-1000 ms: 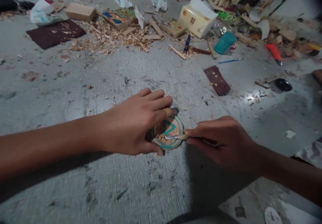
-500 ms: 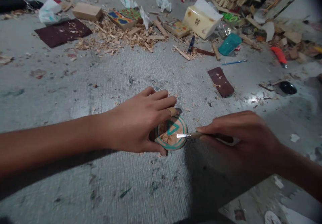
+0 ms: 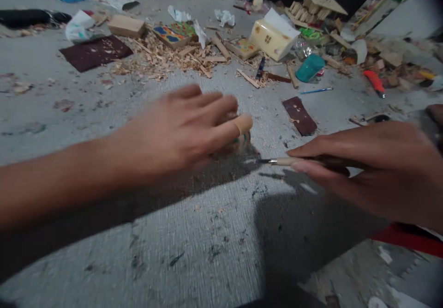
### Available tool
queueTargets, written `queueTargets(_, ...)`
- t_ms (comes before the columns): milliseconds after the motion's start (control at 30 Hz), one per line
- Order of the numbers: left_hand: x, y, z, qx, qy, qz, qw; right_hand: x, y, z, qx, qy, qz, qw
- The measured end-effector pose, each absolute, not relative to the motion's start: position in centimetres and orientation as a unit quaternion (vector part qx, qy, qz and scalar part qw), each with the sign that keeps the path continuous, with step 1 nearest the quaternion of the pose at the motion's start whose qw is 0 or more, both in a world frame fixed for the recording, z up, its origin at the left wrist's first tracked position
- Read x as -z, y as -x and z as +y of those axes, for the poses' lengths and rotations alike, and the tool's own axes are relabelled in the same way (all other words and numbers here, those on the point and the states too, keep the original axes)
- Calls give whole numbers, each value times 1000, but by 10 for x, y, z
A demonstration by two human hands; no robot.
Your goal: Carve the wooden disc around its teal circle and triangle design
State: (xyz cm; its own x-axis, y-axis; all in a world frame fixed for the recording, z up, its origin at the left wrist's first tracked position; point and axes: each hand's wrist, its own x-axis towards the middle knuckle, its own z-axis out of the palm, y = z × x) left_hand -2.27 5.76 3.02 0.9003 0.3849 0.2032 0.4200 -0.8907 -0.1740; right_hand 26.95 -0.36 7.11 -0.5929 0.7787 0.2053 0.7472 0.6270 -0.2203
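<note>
Wooden disc [image 3: 239,144], a small round slice with teal paint along its edge, lies on the grey ribbed surface [image 3: 194,252] and is almost wholly hidden beneath the left hand [image 3: 183,123]. Only a sliver shows under the fingertips, one of which wears a tan wrap [image 3: 244,123]. The disc looks light, stiff and thin, likely to skate or spin on the weave unless it is pinned flat. Its rim is probably the best place to hold it, thumb against fingers, keeping off the face. The left hand is blurred, its fingers stretched long over the disc; I cannot tell whether its grip has closed on the rim or only lies on top. Just to the right, clear of the disc, the right hand [image 3: 374,169] has its grip closed round a carving tool [image 3: 294,161], thumb and fingers pinched on the pale handle; the short dark blade points at the disc without touching it. Further out lies a small dark sandpaper piece [image 3: 299,115]. Beyond that are a drift of wood shavings [image 3: 166,58], a teal cup [image 3: 309,68] on its side, a cream toy house [image 3: 273,35] and a large sandpaper sheet [image 3: 96,51].
</note>
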Motion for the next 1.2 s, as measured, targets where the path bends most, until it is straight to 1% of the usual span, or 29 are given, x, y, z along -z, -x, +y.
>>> queueTargets(33,-36,26,61,82,961,-191,179,-71,-274,-5,-34,424,-892,155)
queueTargets(67,-40,29,64,74,956,-170,227,-70,-279,-7,-14,420,-892,164)
queueTargets(100,-43,32,67,55,958,-144,242,-67,-284,-9,3,420,-891,171)
queueTargets(200,-44,39,77,-3,972,-100,212,-59,-296,-13,26,426,-886,182)
queueTargets(300,-45,42,83,29,961,-175,210,-50,-303,-16,20,421,-887,190)
queueTargets(333,-46,43,84,22,960,-182,212,-48,-305,-16,13,423,-886,189)
queueTargets(367,-47,44,84,16,965,-156,210,-45,-307,-16,6,427,-885,188)
queueTargets(433,-49,46,83,-37,972,-158,168,-41,-309,-16,-1,434,-882,185)
queueTargets(467,-51,47,83,2,971,-166,171,-39,-311,-17,-3,437,-881,183)
queueTargets(533,-53,50,83,2,952,-246,180,-36,-313,-17,-5,442,-878,183)
queueTargets(567,-53,51,83,16,953,-238,186,-34,-314,-17,-9,444,-877,184)
queueTargets(633,-54,54,85,-30,960,-215,177,-33,-315,-17,-19,451,-873,184)
queueTargets(667,-54,54,85,-24,963,-191,187,-32,-315,-16,-21,455,-871,186)
queueTargets(700,-54,55,86,-34,954,-219,200,-32,-316,-16,-22,459,-868,187)
queueTargets(767,-54,57,89,-8,946,-242,217,-31,-317,-15,-25,472,-860,189)
queueTargets(900,-52,63,93,-49,956,-241,158,-26,-317,-18,-59,487,-849,195)
queueTargets(1033,-54,68,86,62,945,-311,82,-21,-305,-35,-141,436,-868,191)
queueTargets(1133,-57,64,74,96,941,-323,39,-17,-284,-56,-207,365,-897,135)
queueTargets(1200,-60,60,67,97,939,-326,40,-15,-269,-70,-203,330,-917,99)
